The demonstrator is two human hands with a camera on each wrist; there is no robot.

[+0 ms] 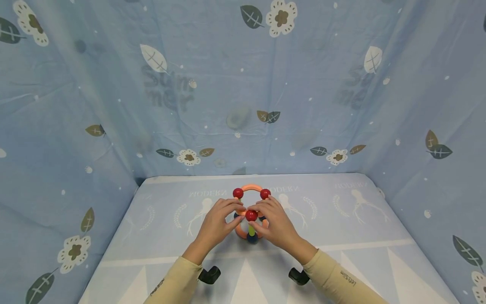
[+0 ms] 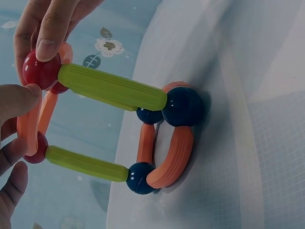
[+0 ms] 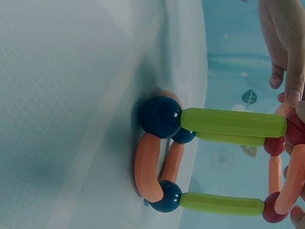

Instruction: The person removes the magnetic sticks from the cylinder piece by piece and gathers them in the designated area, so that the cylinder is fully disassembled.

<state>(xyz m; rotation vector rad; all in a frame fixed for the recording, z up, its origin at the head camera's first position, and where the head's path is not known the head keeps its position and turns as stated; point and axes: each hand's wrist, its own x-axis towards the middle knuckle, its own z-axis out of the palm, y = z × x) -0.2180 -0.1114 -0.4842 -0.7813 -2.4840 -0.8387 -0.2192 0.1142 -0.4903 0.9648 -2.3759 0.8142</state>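
Observation:
A ball-and-rod building toy stands on the table between both hands. Its lower ring has navy balls [image 2: 183, 106] joined by orange curved rods [image 3: 147, 167]. Green straight rods [image 2: 112, 87] rise from it to an upper ring of red balls [image 1: 238, 193] and more orange curved rods. My right hand [image 1: 277, 223] pinches the near red ball [image 1: 251, 215] between thumb and fingers. On the other side, my left hand [image 1: 219, 221] pinches the orange curved rod [image 2: 29, 131] beside that ball. Fingers partly hide the upper ring.
The table [image 1: 152, 249] has a pale patterned cover. Blue printed curtains [image 1: 228, 84] enclose its back and both sides. A black device [image 1: 209, 275] sits at the left wrist, and another black device [image 1: 298, 276] at the right wrist.

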